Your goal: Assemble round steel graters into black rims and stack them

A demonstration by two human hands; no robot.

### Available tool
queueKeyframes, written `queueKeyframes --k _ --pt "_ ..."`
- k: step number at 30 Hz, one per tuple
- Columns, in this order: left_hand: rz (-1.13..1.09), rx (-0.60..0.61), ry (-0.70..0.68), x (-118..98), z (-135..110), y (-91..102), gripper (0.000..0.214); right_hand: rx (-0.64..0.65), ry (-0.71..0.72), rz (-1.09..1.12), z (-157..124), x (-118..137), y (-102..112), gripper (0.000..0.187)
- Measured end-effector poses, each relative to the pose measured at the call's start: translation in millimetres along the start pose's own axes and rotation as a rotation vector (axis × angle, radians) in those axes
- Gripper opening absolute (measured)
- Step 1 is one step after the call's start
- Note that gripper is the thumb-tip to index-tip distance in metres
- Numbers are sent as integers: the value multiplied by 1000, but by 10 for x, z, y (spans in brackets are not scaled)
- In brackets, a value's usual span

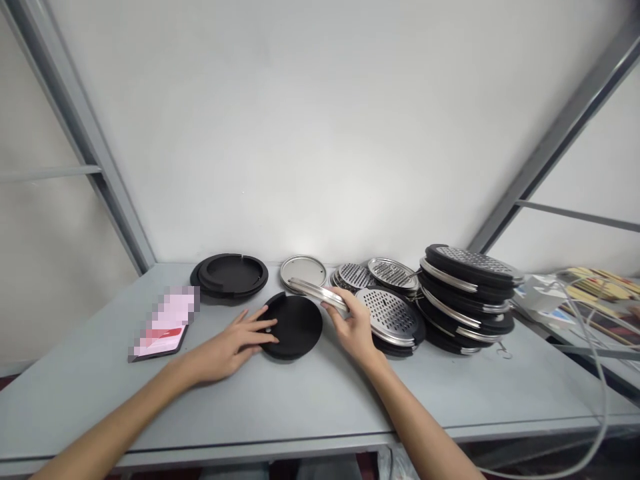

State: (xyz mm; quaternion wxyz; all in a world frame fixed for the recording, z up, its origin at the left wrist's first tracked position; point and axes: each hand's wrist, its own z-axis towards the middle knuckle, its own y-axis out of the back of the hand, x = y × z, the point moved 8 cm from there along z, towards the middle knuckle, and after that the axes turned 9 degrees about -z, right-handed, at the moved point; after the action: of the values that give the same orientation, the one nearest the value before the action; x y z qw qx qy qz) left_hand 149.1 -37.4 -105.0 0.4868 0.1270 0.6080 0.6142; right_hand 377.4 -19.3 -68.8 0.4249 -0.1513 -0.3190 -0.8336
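Note:
My left hand (240,343) lies with fingers spread over the left side of a round black tray-like base (297,327) on the table. Pinched between the thumb and fingers of my right hand (353,323) is a round metal disc (313,289), tilted nearly edge-on above the base's far right rim. Its face cannot be made out. Just right of that hand sits a perforated metal grater plate (393,313) in a black base. Behind the held disc a shallow metal dish (301,270) lies flat.
Black bases (233,275) are piled at the back left, near a phone (163,323). More grater plates (356,275) lie at the back. A tall stack of black-rimmed graters (467,300) stands at right. A white cable (595,380) hangs over the table's right end.

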Motion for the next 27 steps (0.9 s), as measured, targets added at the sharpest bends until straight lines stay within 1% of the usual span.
queueKeyframes --k 3,5,7,9,11,15,19,22,27 --pt "-14 -55 51 132 -11 208 50 27 116 -4 15 92 8 25" --pt "-23 -74 96 183 6 252 49 85 193 -22 11 149 -27 27" --pt "-30 -57 112 182 46 210 55 148 261 -45 -6 193 -76 29" --pt "-38 -43 102 160 95 135 71 200 327 -62 -29 235 -115 31" --pt "-52 -56 97 164 134 72 82 243 377 -62 -49 269 -136 32" --pt "-95 -99 110 235 153 -8 89 278 395 -20 -67 294 -89 30" --pt "-127 -157 110 256 126 -11 87 321 413 -10 -130 321 -50 30" --pt "-151 -165 119 262 121 -20 87 340 424 -7 -186 335 -49 33" --pt "-197 -176 166 316 121 -33 87 366 417 70 -268 323 -81 38"
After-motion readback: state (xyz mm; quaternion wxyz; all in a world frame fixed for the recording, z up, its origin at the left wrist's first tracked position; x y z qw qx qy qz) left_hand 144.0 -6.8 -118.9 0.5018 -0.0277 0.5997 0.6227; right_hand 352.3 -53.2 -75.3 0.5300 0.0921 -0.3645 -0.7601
